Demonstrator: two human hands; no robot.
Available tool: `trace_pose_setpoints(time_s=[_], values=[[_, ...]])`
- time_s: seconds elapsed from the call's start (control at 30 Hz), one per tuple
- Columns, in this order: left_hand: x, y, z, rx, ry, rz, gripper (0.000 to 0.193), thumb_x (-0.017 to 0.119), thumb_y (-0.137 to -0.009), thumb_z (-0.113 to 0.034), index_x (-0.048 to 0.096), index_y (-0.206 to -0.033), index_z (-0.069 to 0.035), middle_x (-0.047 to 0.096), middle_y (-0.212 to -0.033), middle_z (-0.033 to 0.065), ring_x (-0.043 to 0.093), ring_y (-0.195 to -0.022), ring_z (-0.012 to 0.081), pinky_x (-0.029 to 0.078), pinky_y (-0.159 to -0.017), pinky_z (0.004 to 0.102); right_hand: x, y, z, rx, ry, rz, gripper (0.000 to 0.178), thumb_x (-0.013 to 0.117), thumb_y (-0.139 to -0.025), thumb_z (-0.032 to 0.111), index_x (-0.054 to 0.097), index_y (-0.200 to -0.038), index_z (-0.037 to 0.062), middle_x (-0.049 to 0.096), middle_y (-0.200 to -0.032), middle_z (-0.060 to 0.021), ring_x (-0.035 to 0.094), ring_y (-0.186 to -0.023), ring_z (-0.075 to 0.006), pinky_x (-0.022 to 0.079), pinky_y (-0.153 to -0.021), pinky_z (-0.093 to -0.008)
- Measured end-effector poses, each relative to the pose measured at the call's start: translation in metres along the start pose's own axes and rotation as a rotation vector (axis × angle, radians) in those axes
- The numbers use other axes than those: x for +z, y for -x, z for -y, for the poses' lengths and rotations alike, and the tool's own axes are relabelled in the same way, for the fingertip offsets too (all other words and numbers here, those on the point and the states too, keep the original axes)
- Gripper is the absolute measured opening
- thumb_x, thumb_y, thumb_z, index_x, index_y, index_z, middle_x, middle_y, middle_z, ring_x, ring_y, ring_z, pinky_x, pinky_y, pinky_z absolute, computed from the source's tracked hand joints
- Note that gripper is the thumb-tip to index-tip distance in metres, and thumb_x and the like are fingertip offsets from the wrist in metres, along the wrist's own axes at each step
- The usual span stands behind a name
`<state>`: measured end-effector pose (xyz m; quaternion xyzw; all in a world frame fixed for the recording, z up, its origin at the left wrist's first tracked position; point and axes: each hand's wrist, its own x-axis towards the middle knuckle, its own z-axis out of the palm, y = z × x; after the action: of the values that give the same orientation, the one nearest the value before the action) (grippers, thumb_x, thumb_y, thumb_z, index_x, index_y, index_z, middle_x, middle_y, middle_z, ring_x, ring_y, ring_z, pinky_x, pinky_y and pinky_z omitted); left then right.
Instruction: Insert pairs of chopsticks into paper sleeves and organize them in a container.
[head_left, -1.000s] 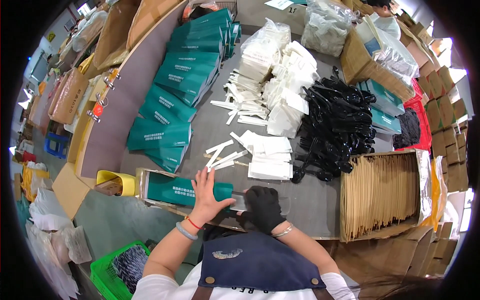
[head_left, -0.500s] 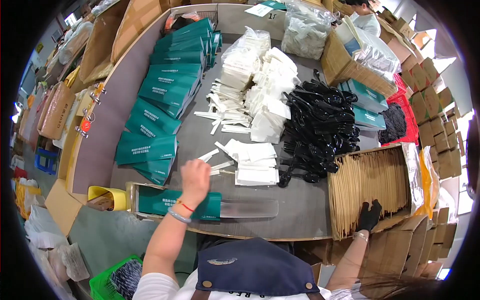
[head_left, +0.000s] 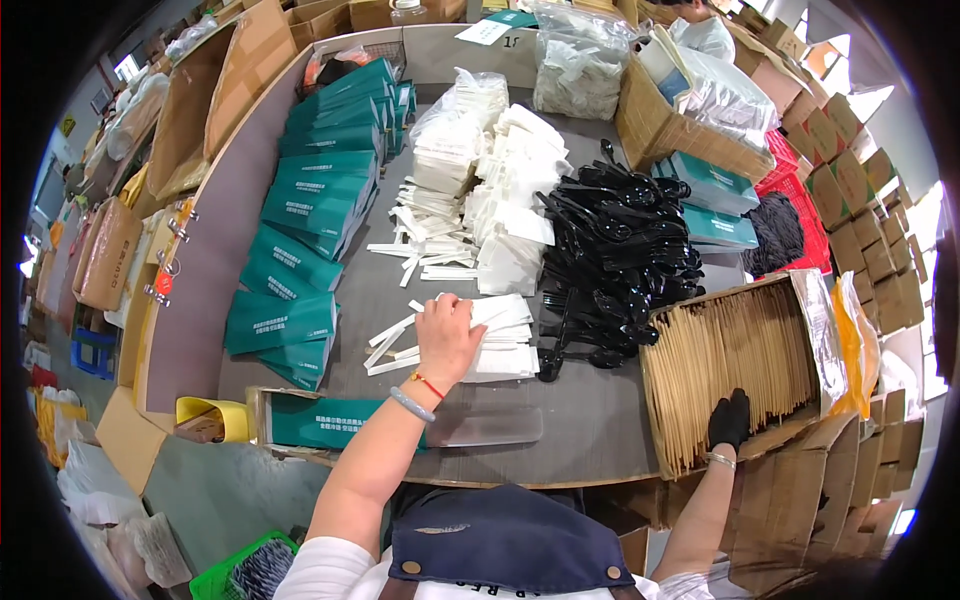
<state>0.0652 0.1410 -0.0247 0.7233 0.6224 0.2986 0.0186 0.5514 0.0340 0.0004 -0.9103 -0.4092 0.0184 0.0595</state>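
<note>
White packets (head_left: 512, 350) under the left hand (head_left: 450, 338), wooden sticks (head_left: 735, 345) at the right hand (head_left: 729, 420)

The packets lie in a loose stack at the centre of the frame, just below a larger white heap (head_left: 512, 190); the bare left hand covers their left part, its fingers bent and fairly close together, the thumb apart on the right; I cannot tell whether they pinch a packet, since the hand hides the contact. The sticks fill a cardboard box (head_left: 830, 345) at lower right; the right hand, in a black glove, lies over their lower ends, fingers close together and pointing up the frame; I cannot tell whether they hold any.

The packets are flat, thin and papery, with straight edges; the sticks are slender, pale brown and packed like bristles; the black cutlery (head_left: 620, 245) right of centre is glossy, tangled plastic; the teal sleeves (head_left: 315, 200) at left are smooth, flat and fanned in overlapping rows; a clear, round-ended plastic piece (head_left: 490, 426) lies at lower centre.
</note>
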Motion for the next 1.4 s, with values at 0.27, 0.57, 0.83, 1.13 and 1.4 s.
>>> trace_pose_setpoints(time_s=[0.27,0.57,0.83,1.13,1.4], values=[[-0.006,-0.004,0.002,0.084,0.058,0.004,0.024,0.078,-0.071,-0.017,0.065,-0.091,-0.013,0.057,-0.099,0.0019,0.051,-0.095,0.0256,0.037,-0.079,0.0407,-0.006,0.036,0.049,-0.034,-0.89,-0.168,0.038,0.043,-0.104,0.022,0.049,-0.13,-0.0058,0.058,-0.125,-0.0216,0.057,-0.111,-0.0276,0.044,-0.095,-0.0363],[-0.006,0.005,0.007,0.179,0.153,0.009,0.015,0.074,-0.075,-0.009,0.061,-0.084,-0.011,0.061,-0.074,0.0066,0.058,-0.073,0.0244,0.043,-0.072,0.0375,0.027,0.118,0.254,-0.542,-0.432,0.122,0.026,0.067,-0.088,0.031,0.064,-0.094,0.0058,0.064,-0.089,-0.0153,0.063,-0.084,-0.0343,0.049,-0.072,-0.0429],[-0.083,0.062,0.001,-0.193,0.676,0.717,0.014,0.074,-0.075,-0.012,0.066,-0.086,-0.008,0.065,-0.072,0.0088,0.062,-0.068,0.0284,0.048,-0.067,0.0376,0.03,0.101,0.23,-0.669,-0.697,0.194,0.027,0.075,-0.08,0.03,0.07,-0.082,0.0043,0.065,-0.071,-0.0166,0.064,-0.066,-0.0343,0.048,-0.06,-0.0398],[-0.082,0.146,-0.005,0.346,0.235,0.224,0.036,0.076,-0.069,-0.014,0.069,-0.104,-0.014,0.063,-0.112,0.0011,0.054,-0.104,0.0227,0.041,-0.087,0.0393,0.021,0.153,0.254,-1.198,-0.098,0.949,0.039,0.07,-0.078,0.047,0.074,-0.094,0.0112,0.069,-0.089,-0.0158,0.067,-0.083,-0.0337,0.052,-0.072,-0.0411],[-0.082,0.144,-0.006,0.276,-0.01,0.407,0.055,0.077,-0.07,-0.024,0.061,-0.122,-0.015,0.052,-0.133,-0.0028,0.047,-0.114,0.0233,0.033,-0.092,0.0403,0.034,0.165,0.213,-0.776,-0.842,0.318,0.014,0.06,-0.088,0.006,0.061,-0.102,0.0057,0.062,-0.092,-0.0155,0.064,-0.088,-0.0354,0.05,-0.072,-0.0418]])
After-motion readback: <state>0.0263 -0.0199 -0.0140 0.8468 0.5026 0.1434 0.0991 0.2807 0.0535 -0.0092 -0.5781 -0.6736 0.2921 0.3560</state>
